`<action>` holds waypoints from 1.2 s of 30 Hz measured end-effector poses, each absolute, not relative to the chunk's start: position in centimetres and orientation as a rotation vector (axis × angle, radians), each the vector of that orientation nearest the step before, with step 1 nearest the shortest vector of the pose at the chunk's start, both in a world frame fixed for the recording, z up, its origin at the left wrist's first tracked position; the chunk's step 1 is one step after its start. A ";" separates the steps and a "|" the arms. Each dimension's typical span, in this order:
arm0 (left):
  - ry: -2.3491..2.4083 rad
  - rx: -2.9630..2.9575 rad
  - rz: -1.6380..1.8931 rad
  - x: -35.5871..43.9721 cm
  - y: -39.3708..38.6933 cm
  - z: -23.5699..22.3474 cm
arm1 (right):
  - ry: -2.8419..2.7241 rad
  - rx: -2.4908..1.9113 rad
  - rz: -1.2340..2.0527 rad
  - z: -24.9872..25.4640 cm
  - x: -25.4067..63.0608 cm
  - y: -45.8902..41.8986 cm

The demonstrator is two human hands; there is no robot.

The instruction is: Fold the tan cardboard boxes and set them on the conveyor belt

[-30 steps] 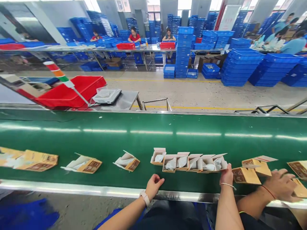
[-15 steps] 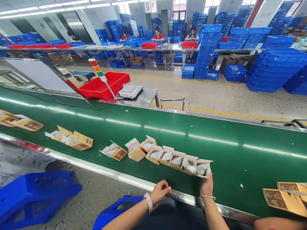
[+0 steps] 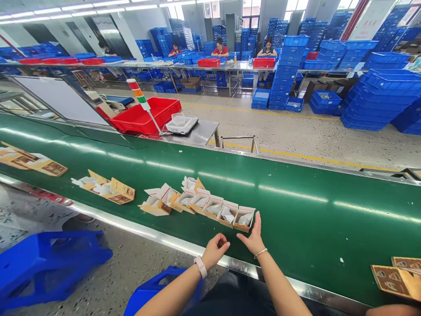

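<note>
A slanting row of open small cardboard boxes [image 3: 226, 219], each with a pale pouch [image 3: 245, 219] inside, stands on the green conveyor belt [image 3: 296, 197]. My right hand [image 3: 255, 237] is at the row's right end, its fingers stretched upward and its thumb spread. The fingers lie against or right beside the end box [image 3: 241, 227]; I cannot tell which. My left hand [image 3: 215, 249], with a watch band on the wrist, hovers over the near belt edge with curled fingers and nothing visible in them. It is apart from the boxes.
More open boxes [image 3: 120, 195] lie on the belt to the left. Printed boxes [image 3: 391, 281] lie at the right, near part of another person's arm [image 3: 391, 310]. A metal rail [image 3: 158, 236] edges the belt, with blue stools [image 3: 49, 267] below. Beyond stands a red bin [image 3: 148, 116].
My right hand has moved left with the row's right end, and the boxes are bunched closer together. One box at the back now stands out behind the row. My left hand has risen slightly.
</note>
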State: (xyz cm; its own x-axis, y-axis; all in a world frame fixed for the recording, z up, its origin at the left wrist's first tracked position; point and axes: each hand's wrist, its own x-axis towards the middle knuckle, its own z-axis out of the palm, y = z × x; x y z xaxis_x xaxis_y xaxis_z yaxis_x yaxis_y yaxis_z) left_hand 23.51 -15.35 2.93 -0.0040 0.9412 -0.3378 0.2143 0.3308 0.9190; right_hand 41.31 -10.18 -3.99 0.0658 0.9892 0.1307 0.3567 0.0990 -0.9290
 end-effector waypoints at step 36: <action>1.134 0.796 0.653 36.7 -13.3 2.2 | -1.161 -1.939 0.150 -0.6 46.5 -20.0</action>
